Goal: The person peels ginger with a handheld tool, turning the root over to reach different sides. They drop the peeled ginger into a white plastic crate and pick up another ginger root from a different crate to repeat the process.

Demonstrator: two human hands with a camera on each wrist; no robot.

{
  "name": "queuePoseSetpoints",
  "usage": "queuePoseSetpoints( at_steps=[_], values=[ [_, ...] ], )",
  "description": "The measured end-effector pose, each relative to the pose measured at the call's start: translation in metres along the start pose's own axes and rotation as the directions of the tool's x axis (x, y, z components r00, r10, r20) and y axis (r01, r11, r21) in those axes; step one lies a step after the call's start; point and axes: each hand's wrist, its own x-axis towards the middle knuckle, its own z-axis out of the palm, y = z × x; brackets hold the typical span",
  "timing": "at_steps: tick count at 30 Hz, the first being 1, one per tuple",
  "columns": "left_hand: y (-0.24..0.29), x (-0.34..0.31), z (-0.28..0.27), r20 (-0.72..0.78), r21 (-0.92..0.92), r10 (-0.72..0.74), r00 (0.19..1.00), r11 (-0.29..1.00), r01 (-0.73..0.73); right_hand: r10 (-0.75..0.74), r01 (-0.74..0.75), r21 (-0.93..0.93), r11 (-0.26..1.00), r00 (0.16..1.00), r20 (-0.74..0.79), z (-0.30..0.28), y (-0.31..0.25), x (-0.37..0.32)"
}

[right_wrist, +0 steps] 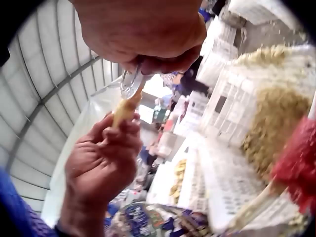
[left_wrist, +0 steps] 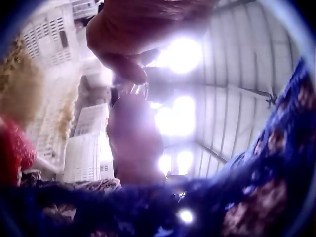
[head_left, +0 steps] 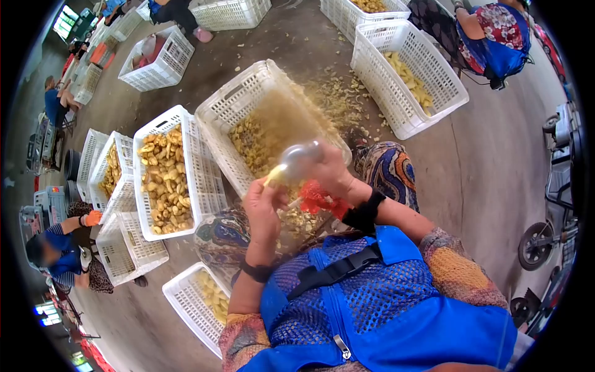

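1 pale yellow piece (right_wrist: 124, 111) sits between the hands, pinched by the fingers of the left hand (head_left: 265, 208). At its end is a shiny looped tool (right_wrist: 131, 86), gripped in the curled fingers of the right hand (head_left: 334, 173). Peeling looks to be the step underway; the next move probably calls for a steady pinch, a light stroke along the piece and fingertips clear of the tool. Just beyond the grip, a large crate (head_left: 214, 102) holds scraps; left of the grip, a crate (head_left: 137, 167) holds browner pieces.
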Motion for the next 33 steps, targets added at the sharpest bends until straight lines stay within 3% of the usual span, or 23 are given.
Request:
queuePoseSetpoints(
  at_steps=[2, 5, 9, 10, 12, 13, 15, 17, 19, 23, 29, 32, 33],
  values=[
    [-0.012, 0.006, -0.005, -0.005, -0.096, -0.109, 0.994, 0.989, 0.108, 0.028, -0.035, -0.121, 0.992, 0.998, -0.063, -0.007, 0.001, 0.002],
    [-0.010, 0.010, -0.014, -0.050, -0.214, -0.130, 0.990, 0.970, 0.117, -0.060, 0.044, -0.103, 0.994, 0.986, -0.153, -0.014, 0.009, 0.006],
    [-0.006, 0.003, -0.005, -0.008, -0.188, -0.109, 0.994, 0.977, 0.105, -0.216, 0.216, -0.186, 0.958, 0.976, 0.020, -0.001, 0.007, 0.000],
    [-0.006, 0.005, -0.008, -0.028, -0.179, -0.134, 0.991, 0.976, 0.127, -0.221, 0.208, -0.264, 0.942, 0.975, -0.019, -0.011, -0.004, 0.004],
    [0.001, 0.006, -0.017, -0.025, -0.228, -0.196, 0.980, 0.956, 0.185, -0.010, 0.013, 0.040, 0.999, 0.996, -0.091, -0.038, 0.006, 0.022],
    [0.001, 0.005, -0.020, -0.017, -0.250, -0.238, 0.971, 0.941, 0.227, 0.222, -0.181, 0.411, 0.894, 0.974, -0.054, -0.042, 0.016, 0.027],
    [-0.003, 0.006, -0.019, 0.090, -0.201, -0.280, 0.956, 0.935, 0.293, 0.141, -0.138, 0.112, 0.984, 0.990, -0.016, -0.035, 0.019, 0.017],
    [0.001, 0.004, -0.008, 0.207, -0.149, -0.289, 0.935, 0.935, 0.323, 0.111, -0.112, 0.038, 0.993, 0.993, 0.027, -0.019, 0.013, 0.009],
    [0.005, 0.001, 0.000, 0.240, -0.138, -0.294, 0.925, 0.933, 0.332, 0.123, -0.132, 0.205, 0.970, 0.991, 0.060, -0.003, 0.008, 0.002],
    [-0.001, 0.003, -0.004, 0.297, -0.152, -0.363, 0.883, 0.895, 0.419, 0.164, -0.178, 0.129, 0.975, 0.980, 0.110, -0.008, -0.004, 0.002],
    [0.007, 0.001, 0.003, 0.434, -0.299, -0.305, 0.848, 0.839, 0.454, 0.306, -0.364, 0.360, 0.859, 0.929, 0.209, -0.020, -0.030, 0.002],
    [0.009, -0.001, 0.003, 0.455, -0.361, -0.287, 0.843, 0.806, 0.470, 0.197, -0.249, 0.248, 0.936, 0.956, 0.218, -0.022, -0.030, 0.001],
    [0.008, -0.001, 0.003, 0.453, -0.385, -0.290, 0.843, 0.790, 0.478, 0.109, -0.144, 0.184, 0.972, 0.976, 0.186, -0.022, -0.028, 0.001]
  ],
)
